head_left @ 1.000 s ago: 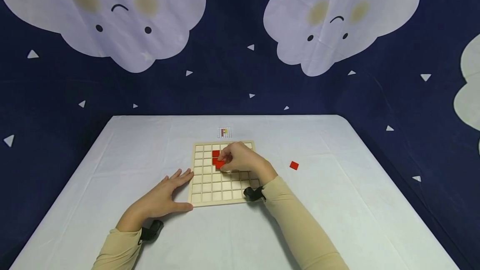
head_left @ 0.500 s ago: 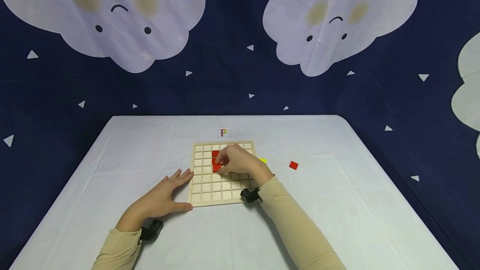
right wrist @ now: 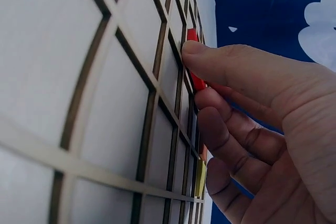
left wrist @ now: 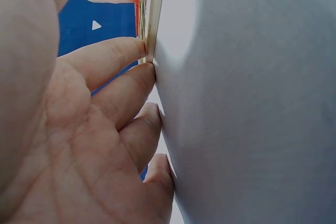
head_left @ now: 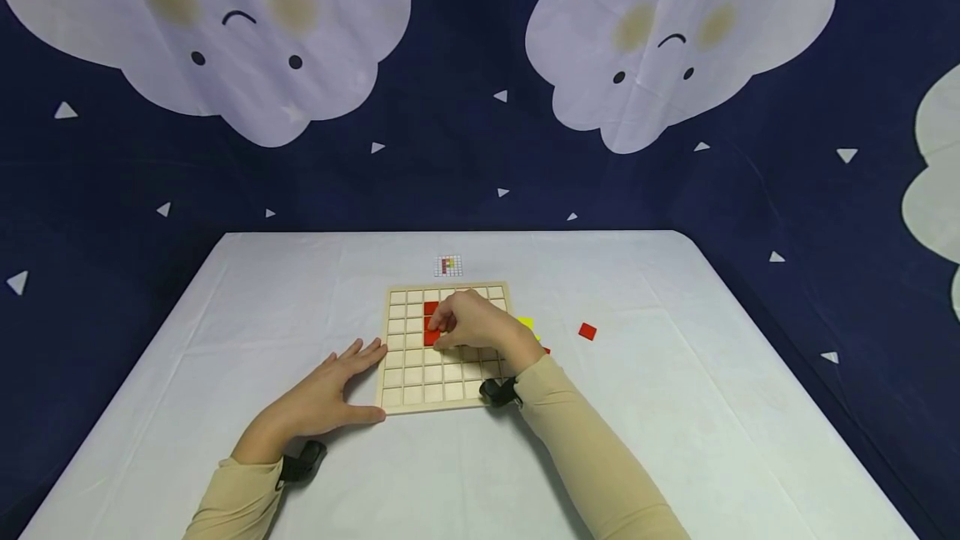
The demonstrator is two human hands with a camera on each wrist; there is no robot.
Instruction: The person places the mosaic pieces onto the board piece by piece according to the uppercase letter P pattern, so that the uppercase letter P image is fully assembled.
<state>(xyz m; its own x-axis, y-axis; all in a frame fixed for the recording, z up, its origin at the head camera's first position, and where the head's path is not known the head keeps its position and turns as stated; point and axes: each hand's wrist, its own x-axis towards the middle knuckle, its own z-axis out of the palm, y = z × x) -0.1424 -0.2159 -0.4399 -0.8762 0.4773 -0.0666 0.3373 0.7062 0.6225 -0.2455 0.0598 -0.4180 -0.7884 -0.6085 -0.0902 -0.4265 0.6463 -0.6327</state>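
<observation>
A wooden grid board [head_left: 442, 375] lies on the white table. My right hand [head_left: 480, 323] is over its upper middle and pinches a red square tile [head_left: 431, 337] between thumb and fingers, at the low end of a column of red tiles. In the right wrist view the thumb lies on that red tile [right wrist: 198, 81] against the grid. A yellow tile [right wrist: 200, 178] shows on the board further along; in the head view my hand hides that part. My left hand [head_left: 326, 397] is spread, its thumb and fingertips touching the board's left edge.
A small card with a coloured grid pattern [head_left: 448, 266] lies beyond the board. Right of the board are a loose red tile [head_left: 587, 332] and some yellow tiles [head_left: 527, 322], with a bit of red [head_left: 547, 350] half hidden by my right wrist. A dark cloud-patterned cloth [head_left: 465, 148] hangs behind.
My right hand has moved slightly left and down with the red tile, which now sits in line under the other red tiles instead of askew. The left hand stays still.
</observation>
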